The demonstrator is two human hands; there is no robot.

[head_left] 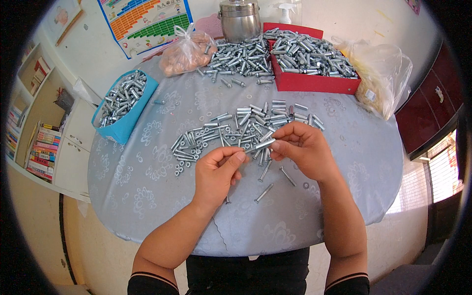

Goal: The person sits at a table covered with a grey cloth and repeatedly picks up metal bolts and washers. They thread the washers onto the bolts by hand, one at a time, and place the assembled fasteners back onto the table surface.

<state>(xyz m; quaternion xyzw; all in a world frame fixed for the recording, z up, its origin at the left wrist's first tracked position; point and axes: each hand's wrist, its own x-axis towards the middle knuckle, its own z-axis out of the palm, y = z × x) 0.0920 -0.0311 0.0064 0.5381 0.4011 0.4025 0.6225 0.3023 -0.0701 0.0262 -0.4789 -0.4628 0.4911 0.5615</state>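
Over the middle of the table, my right hand pinches a shiny metal sleeve between thumb and fingers, its free end pointing left. Close by on the left, my left hand is closed in a pinch near that end; a small metal piece shows at its fingertips, too small to name. Beneath and beyond both hands lies a loose spread of bolts, nuts and short metal sleeves. A few bolts lie apart nearer me, one of them a long bolt.
A blue container of assembled bolts stands at the left. At the back are a bag of round brownish items, a steel pot, a heap of anchor bolts, a red box full of them and a clear plastic bag.
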